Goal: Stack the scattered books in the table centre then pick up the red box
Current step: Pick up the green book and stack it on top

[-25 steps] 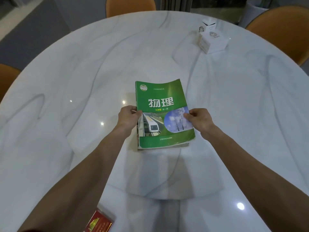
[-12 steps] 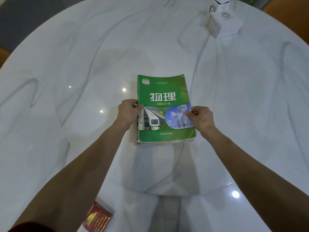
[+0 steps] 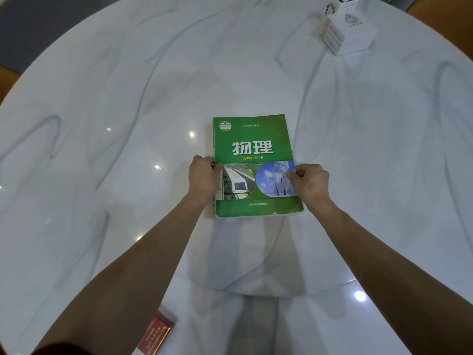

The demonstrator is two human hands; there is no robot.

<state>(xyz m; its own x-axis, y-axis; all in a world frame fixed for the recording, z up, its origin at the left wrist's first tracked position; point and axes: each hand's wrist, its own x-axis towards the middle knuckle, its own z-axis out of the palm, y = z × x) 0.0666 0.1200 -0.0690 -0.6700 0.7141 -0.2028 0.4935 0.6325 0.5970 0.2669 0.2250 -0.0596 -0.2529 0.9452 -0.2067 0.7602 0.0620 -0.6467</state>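
A green textbook point(image 3: 252, 139) with a train picture tops a stack of books lying flat in the middle of the round marble table point(image 3: 102, 111). My left hand point(image 3: 203, 176) grips the stack's left edge, thumb on the cover. My right hand point(image 3: 311, 180) pinches its right edge. Only thin edges of the books underneath show at the left side. The red box point(image 3: 154, 335) lies at the near table edge, partly hidden under my left forearm.
Two white boxes point(image 3: 348, 34) stand at the far right of the table. Orange chair parts show at the left edge point(image 3: 6, 80) and top right corner.
The view has tipped down and closer to the table. Both hands stay on the stack's sides, and the stack now lies squarer.
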